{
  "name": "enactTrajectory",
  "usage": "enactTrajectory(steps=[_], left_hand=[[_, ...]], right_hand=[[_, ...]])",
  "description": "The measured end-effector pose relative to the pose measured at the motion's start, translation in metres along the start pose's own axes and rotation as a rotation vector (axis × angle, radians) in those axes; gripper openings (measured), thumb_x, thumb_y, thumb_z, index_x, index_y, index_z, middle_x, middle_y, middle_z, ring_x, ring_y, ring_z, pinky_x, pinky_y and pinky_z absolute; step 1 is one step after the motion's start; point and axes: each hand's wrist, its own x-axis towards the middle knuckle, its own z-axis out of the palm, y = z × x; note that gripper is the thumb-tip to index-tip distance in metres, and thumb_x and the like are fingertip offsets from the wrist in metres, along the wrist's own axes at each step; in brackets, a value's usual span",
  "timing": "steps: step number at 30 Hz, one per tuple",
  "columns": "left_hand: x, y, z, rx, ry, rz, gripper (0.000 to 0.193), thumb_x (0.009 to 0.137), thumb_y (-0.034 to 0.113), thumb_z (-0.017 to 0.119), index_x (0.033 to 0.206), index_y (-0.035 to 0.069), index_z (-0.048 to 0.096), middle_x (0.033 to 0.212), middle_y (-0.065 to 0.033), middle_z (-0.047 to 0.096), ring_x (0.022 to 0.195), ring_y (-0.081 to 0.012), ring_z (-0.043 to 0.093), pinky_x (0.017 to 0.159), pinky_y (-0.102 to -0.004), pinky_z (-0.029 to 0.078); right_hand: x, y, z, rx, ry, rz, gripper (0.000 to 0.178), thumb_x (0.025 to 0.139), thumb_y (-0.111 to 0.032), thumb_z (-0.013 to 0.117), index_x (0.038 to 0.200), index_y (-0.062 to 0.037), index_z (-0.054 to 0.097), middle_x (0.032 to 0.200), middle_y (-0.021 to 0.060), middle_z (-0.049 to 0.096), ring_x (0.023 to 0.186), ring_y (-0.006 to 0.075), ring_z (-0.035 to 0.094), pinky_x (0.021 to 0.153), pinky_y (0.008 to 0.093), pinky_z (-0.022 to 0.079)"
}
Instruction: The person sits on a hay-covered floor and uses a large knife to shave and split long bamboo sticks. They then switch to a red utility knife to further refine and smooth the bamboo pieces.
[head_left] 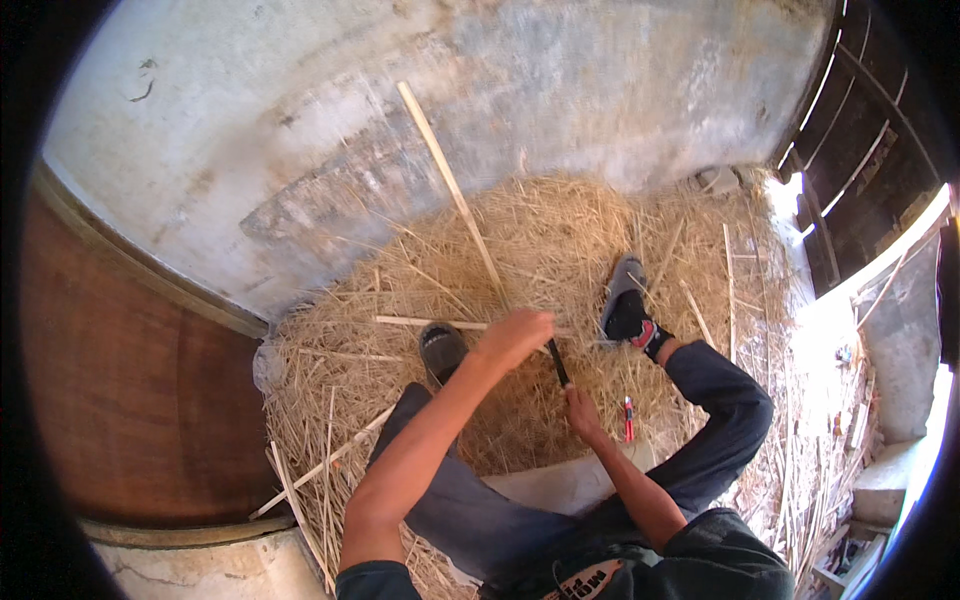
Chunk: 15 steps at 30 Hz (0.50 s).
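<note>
My left hand (518, 338) is closed near the lower end of a long pale bamboo-like strip (450, 185), which slants up and away toward the wall. My right hand (583, 410), nearer to me and a little to the right, is closed on the end of a dark, narrow, blade-like tool (559, 364). That tool reaches up to my left hand, whose fingers hide where it meets the strip. Beside my right hand a small red-and-black tool (628, 418) lies on the shavings; its kind is unclear.
Straw-like shavings (560, 220) cover the ground up to the stained wall (330, 110). A loose strip (430, 321) lies crosswise near my left shoe (441, 352). My right shoe (624, 290) rests on the pile. A brown wooden panel (140, 370) stands at left.
</note>
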Motion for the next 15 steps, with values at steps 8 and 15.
enactTrajectory(steps=[8,15], left_hand=[[-0.024,-0.022,-0.018,-0.358,0.015,-0.491,0.04,0.087,0.028,0.085,0.108,0.001,0.066,0.1,-0.0182,0.066,0.098,-0.0346,0.068,0.087,-0.0465,0.059],[-0.014,-0.022,-0.011,-0.081,-0.287,-0.486,0.025,0.085,0.014,0.079,0.099,-0.006,0.074,0.087,-0.0205,0.07,0.079,-0.0355,0.072,0.069,-0.0465,0.063]], right_hand=[[-0.008,-0.01,-0.01,-0.18,0.081,-0.17,0.054,0.11,-0.047,0.045,0.106,0.0029,0.066,0.077,0.0179,0.068,0.066,0.0321,0.066,0.066,0.0443,0.051],[0.007,-0.001,-0.011,0.03,-0.041,-0.087,0.045,0.11,-0.048,0.047,0.104,-0.0058,0.06,0.07,0.0053,0.058,0.052,0.0183,0.052,0.05,0.0346,0.041]])
